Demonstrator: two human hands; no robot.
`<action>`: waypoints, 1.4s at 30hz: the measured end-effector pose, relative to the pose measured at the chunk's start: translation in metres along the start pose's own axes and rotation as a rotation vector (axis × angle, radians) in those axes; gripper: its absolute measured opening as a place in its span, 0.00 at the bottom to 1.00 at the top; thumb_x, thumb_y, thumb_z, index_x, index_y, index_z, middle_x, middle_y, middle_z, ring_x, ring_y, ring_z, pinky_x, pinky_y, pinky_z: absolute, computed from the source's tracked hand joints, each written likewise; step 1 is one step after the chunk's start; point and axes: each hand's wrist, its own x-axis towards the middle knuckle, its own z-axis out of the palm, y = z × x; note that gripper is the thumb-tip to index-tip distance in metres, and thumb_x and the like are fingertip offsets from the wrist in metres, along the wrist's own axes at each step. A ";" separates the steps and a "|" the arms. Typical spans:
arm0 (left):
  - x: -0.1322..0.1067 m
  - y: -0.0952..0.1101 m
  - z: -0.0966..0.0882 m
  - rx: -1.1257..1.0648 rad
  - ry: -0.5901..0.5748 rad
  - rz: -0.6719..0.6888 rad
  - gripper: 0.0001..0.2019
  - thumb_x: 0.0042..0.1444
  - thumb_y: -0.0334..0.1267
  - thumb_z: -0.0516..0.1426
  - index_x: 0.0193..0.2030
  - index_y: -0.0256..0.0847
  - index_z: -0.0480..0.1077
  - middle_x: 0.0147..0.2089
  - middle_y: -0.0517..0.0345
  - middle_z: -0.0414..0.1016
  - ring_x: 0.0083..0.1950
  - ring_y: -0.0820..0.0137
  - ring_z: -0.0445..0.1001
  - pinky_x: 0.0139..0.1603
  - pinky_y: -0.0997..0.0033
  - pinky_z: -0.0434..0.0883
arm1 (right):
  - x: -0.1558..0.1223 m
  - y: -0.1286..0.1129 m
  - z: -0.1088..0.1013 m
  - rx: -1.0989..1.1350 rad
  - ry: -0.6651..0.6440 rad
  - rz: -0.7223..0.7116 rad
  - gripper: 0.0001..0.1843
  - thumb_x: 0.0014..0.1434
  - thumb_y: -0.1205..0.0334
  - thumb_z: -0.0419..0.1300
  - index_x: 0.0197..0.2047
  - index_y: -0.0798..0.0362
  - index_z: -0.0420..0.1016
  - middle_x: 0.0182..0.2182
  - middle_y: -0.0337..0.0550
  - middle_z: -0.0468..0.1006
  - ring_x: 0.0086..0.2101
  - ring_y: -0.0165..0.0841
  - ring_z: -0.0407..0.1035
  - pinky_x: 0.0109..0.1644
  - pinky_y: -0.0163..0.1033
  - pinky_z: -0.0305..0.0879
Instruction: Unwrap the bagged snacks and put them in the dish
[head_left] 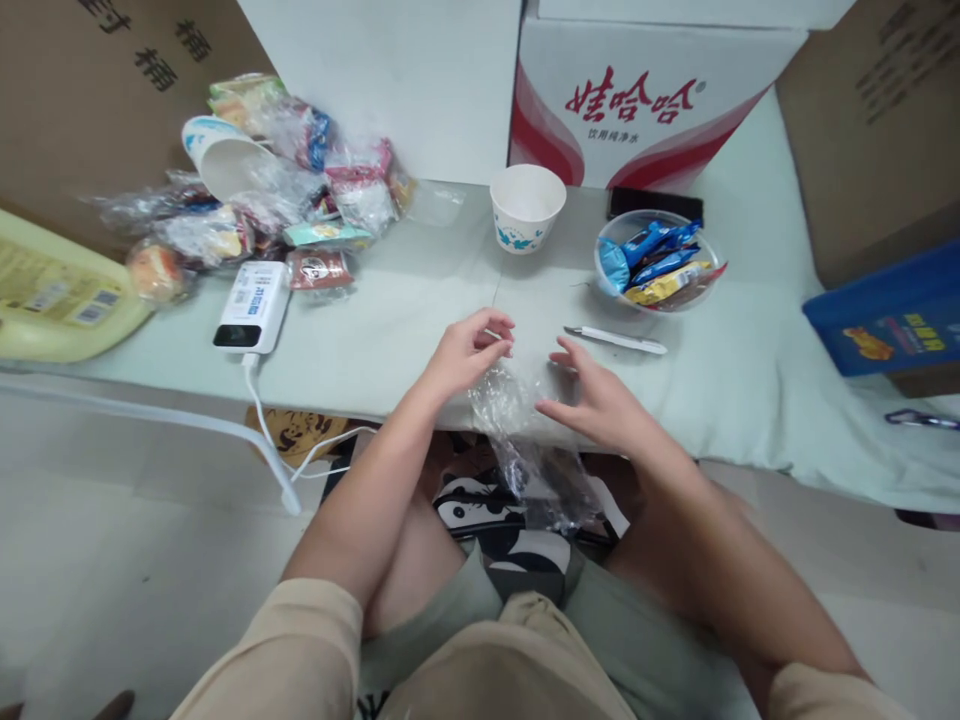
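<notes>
My left hand point(472, 350) is over the front edge of the green cloth-covered surface, its fingers loosely curved and the thumb apart from them. Opposite it, my right hand point(592, 400) has thumb and fingers spread, holding nothing. A crumpled clear plastic bag point(517, 420) lies between and below the hands, hanging over the edge toward my lap. Just beyond my right hand is a white pen point(615, 340). Farther back stand a paper cup point(527, 210) with blue leaf prints and a clear round bowl point(697, 295) with several wrapped snacks inside.
Wrapped snacks and a tipped paper cup point(225, 160) are heaped at the left. A white power bank point(251, 305) with a cable lies nearer. A yellow jug point(67, 290) stands far left. Behind are a white-and-red carton point(637, 100) and a dark phone-like object point(652, 203); a blue package point(892, 310) is right.
</notes>
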 end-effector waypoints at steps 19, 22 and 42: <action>-0.003 0.002 0.024 -0.340 0.003 -0.283 0.14 0.53 0.45 0.66 0.40 0.39 0.72 0.34 0.57 0.80 0.32 0.70 0.80 0.37 0.69 0.76 | 0.021 0.021 0.013 0.807 0.284 0.343 0.16 0.58 0.50 0.55 0.47 0.47 0.65 0.31 0.38 0.80 0.23 0.30 0.72 0.23 0.33 0.63; -0.003 0.002 0.023 -0.255 0.011 -0.212 0.14 0.55 0.46 0.64 0.43 0.41 0.71 0.30 0.60 0.78 0.29 0.70 0.79 0.33 0.70 0.76 | 0.020 0.030 0.017 0.851 0.306 0.282 0.21 0.56 0.48 0.58 0.51 0.47 0.66 0.43 0.45 0.81 0.36 0.34 0.78 0.34 0.37 0.73; -0.022 0.013 0.001 -0.405 -0.132 -0.307 0.13 0.46 0.47 0.65 0.36 0.42 0.74 0.22 0.60 0.74 0.22 0.67 0.75 0.23 0.67 0.73 | 0.004 0.023 0.000 0.856 -0.092 -0.011 0.13 0.58 0.47 0.59 0.38 0.46 0.78 0.32 0.39 0.81 0.30 0.36 0.76 0.41 0.48 0.75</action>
